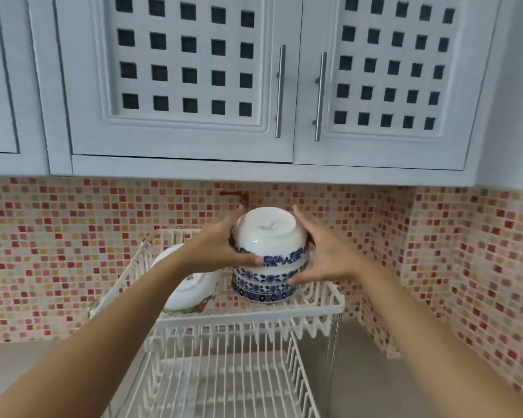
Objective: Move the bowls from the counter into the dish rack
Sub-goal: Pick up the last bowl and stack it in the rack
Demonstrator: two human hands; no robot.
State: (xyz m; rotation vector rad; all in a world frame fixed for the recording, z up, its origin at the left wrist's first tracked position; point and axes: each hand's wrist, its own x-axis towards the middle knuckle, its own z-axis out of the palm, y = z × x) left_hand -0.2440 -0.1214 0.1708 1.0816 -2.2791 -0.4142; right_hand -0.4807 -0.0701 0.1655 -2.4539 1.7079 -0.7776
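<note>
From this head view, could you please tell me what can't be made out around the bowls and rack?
- Bowl stack: the count is unclear; the left hand and right hand cover its sides.
- White dish: the left forearm hides much of it.
- Rack, lower tier: blurred and cut off by the bottom edge.
- Counter: any remaining bowls are out of view.
- Cabinet: the interior is dark behind the holes.

Pale lattice-front wall cabinets (175, 76), steel bar handles (280, 91); red-orange mosaic backsplash (435, 251); beige countertop (375, 372).

Blue-patterned white bowls (269, 257) stacked upside down on dish rack (320, 309) upper tier.
</note>
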